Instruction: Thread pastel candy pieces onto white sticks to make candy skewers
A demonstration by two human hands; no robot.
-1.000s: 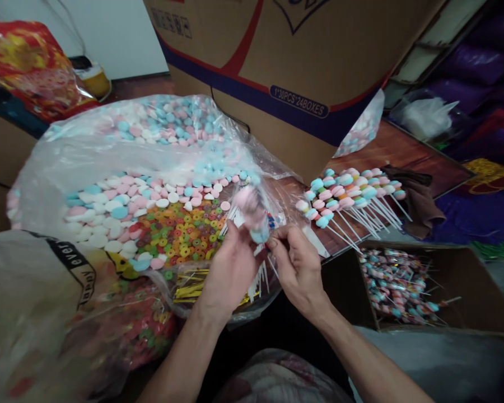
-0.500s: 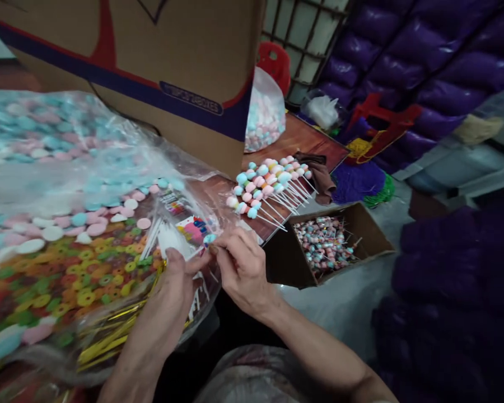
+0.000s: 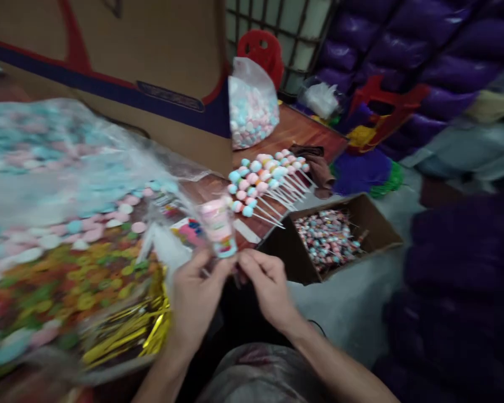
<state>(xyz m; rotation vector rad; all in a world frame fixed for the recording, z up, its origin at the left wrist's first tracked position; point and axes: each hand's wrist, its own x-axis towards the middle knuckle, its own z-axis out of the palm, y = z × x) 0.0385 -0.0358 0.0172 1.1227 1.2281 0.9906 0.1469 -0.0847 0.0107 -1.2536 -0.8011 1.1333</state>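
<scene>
both hands (image 3: 195, 299) (image 3: 271, 291) pinch closed, the left on a blurred candy skewer (image 3: 218, 226), the right's grip hidden.

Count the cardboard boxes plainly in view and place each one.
2: a large printed box at the upper left, and an open box to the right of the right hand, holding wrapped candies. Others may be hidden.
</scene>
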